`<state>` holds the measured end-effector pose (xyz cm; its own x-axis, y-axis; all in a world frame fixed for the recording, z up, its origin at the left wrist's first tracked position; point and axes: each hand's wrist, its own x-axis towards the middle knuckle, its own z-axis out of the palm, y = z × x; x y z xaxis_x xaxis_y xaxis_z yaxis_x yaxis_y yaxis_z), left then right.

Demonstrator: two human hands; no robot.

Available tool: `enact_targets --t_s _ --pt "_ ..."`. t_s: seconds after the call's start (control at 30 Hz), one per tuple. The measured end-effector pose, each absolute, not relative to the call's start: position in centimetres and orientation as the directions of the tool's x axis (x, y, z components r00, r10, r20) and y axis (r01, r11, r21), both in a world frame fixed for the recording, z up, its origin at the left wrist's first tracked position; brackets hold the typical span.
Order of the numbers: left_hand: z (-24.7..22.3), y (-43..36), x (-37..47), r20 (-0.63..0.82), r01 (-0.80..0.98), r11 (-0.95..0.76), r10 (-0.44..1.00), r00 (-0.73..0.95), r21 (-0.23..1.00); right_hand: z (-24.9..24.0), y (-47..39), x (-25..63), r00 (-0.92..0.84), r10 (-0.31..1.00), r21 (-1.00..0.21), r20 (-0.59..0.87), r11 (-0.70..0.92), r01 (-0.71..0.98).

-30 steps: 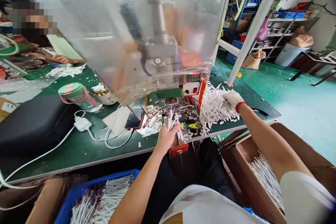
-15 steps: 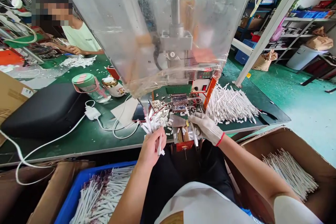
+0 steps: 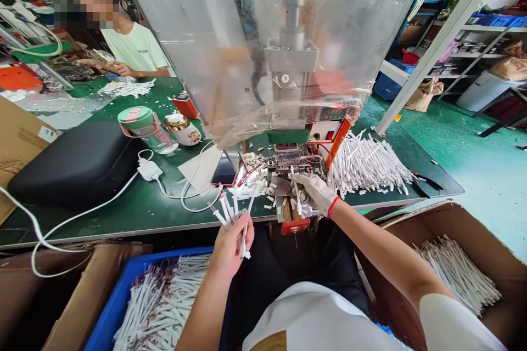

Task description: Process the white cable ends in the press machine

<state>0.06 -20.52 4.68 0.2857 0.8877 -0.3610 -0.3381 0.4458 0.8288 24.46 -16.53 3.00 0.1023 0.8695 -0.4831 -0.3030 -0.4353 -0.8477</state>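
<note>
My bare left hand is closed around a fanned bundle of white sleeved wires, some with thin reddish ends. It hangs in front of the table edge, left of the press. In a pale work glove with a red cuff edge, my right hand is closed on a white sleeved wire, whose upper end points at the press fixture; whether the end touches it I cannot tell. Below the glove is a red-fronted block at the table edge. White scraps lie beside the fixture.
A large pile of white sleeved wires lies right of the press, near black-handled pliers. A blue bin and a cardboard box hold more. A clear shield hangs ahead. A co-worker sits far left.
My left hand has drawn back toward me and to the left with its bundle, away from the fixture. The right hand has shifted slightly left, closer to the fixture. The view has turned a little.
</note>
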Motion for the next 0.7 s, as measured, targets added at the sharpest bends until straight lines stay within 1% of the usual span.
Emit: enact_targets --t_s 0.1,0.17,0.23,0.3,0.33,0.4,0.47,0.5,0.6,0.7 --pt "4.8 -20.5 0.4 -0.352 -0.262 0.446 0.874 0.336 0.856 3.1 -16.6 24.6 0.097 0.875 -0.856 -0.475 -0.433 -0.283" --pt "5.0 -20.3 0.5 -0.329 -0.188 0.418 0.867 0.376 0.888 4.0 -17.0 25.0 0.094 0.885 -0.879 -0.456 -0.432 -0.2" --pt "5.3 -20.0 0.5 -0.289 -0.099 0.363 0.857 0.427 0.927 5.7 -17.6 25.7 0.113 0.912 -0.919 -0.394 -0.394 -0.027" --pt "5.7 -19.5 0.4 -0.25 -0.005 0.291 0.831 0.497 0.957 8.1 -18.5 26.6 0.091 0.954 -0.935 -0.287 -0.3 0.192" --pt "6.0 -19.1 0.4 -0.237 0.04 0.257 0.807 0.54 0.966 9.4 -19.1 27.1 0.022 0.971 -0.928 -0.237 -0.233 0.291" --pt "6.5 -18.4 0.5 -0.23 0.114 0.204 0.744 0.627 0.972 11.7 -20.2 27.7 -0.212 0.957 -0.908 -0.198 -0.098 0.407" --pt "6.9 -17.8 0.9 -0.245 0.17 0.177 0.671 0.699 0.97 13.0 -21.4 27.8 -0.412 0.88 -0.901 -0.236 -0.04 0.432" --pt "7.0 -17.6 1.3 -0.25 0.18 0.174 0.645 0.722 0.968 13.3 -22.0 27.7 -0.455 0.853 -0.907 -0.256 -0.048 0.419" --pt "6.9 -17.6 2.2 -0.274 0.157 0.244 0.582 0.766 0.957 13.1 -23.7 27.1 -0.466 0.838 -0.937 -0.284 -0.139 0.321" --pt "6.7 -17.7 2.1 -0.345 0.175 0.359 0.491 0.8 0.917 12.7 -24.9 27.8 -0.469 0.83 -0.95 -0.302 -0.223 0.217"
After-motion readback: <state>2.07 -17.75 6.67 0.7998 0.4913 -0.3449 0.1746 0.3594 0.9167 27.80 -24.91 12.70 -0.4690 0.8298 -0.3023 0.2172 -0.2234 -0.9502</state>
